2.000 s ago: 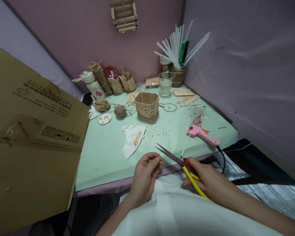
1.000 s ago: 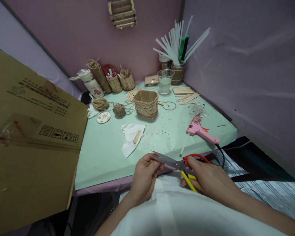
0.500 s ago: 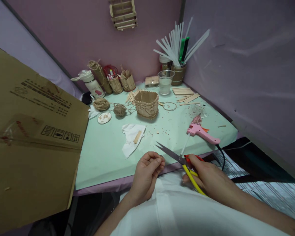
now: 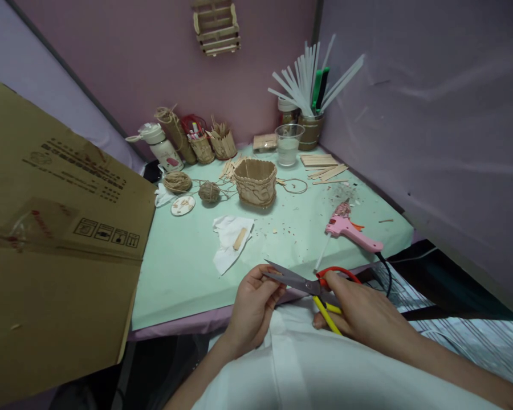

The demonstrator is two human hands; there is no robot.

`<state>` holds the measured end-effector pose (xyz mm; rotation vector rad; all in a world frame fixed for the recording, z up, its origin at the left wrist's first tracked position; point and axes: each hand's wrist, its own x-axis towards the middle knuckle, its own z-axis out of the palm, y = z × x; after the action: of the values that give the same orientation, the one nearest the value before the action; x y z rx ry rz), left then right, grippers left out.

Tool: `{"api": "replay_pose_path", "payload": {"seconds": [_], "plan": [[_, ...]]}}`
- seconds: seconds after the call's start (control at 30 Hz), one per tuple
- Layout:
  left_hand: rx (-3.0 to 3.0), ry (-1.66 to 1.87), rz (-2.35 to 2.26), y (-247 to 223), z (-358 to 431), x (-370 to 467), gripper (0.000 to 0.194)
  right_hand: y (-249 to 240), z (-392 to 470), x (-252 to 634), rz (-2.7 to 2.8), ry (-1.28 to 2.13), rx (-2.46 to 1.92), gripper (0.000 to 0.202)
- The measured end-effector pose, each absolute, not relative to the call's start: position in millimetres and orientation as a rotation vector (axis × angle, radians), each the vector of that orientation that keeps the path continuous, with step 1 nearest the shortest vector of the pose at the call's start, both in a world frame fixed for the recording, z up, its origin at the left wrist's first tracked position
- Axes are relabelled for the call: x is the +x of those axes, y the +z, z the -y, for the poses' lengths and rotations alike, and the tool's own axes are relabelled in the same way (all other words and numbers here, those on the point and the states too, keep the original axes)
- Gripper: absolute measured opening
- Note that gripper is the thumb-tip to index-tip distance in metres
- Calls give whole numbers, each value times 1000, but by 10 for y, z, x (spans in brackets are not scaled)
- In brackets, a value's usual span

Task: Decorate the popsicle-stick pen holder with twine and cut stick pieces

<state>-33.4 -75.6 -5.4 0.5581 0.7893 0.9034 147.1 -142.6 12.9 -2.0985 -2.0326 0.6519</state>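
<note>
My right hand grips a pair of scissors with one red and one yellow handle. The blades are slightly apart and reach across to the fingertips of my left hand. Those fingers are pinched together; whatever they hold is too small or hidden to make out. Beyond my left hand a white tissue lies on the table with a short wooden piece on it. Farther back stands a small woven-looking basket. To the right of the scissors rests a pink glue gun with a glue stick in its rear.
On the green tabletop are twine balls, a white disc, a plastic cup and wooden sticks. A pot of glue sticks stands at the back. A cardboard box borders the left side.
My right hand has brought the scissors leftward, so the blades now lie at my left fingertips; their handles have spread. My left hand stays nearly still.
</note>
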Motion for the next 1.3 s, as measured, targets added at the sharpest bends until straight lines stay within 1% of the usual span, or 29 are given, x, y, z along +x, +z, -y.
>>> {"api": "replay_pose_path", "payload": {"seconds": [0.6,0.67,0.8,0.87,1.03,1.17,1.3], "plan": [[563,905,-799,-96,790,-341,12,70,1451,1509,2172,562,-2173,33],[573,898,-808,-89,787,-341,11,88,1440,1518,2123,643,-2169,29],[572,880,-826,-56,767,-338,12,132,1410,1522,1887,969,-2046,16],[564,882,-842,-43,761,-335,14,142,1402,1516,1833,1007,-2042,16],[544,904,-860,-54,767,-331,12,128,1416,1490,1968,815,-2166,31],[534,923,-853,-84,769,-332,13,124,1430,1478,2047,695,-2132,33],[537,926,-848,-95,774,-332,15,126,1430,1482,2075,655,-2132,35]]}}
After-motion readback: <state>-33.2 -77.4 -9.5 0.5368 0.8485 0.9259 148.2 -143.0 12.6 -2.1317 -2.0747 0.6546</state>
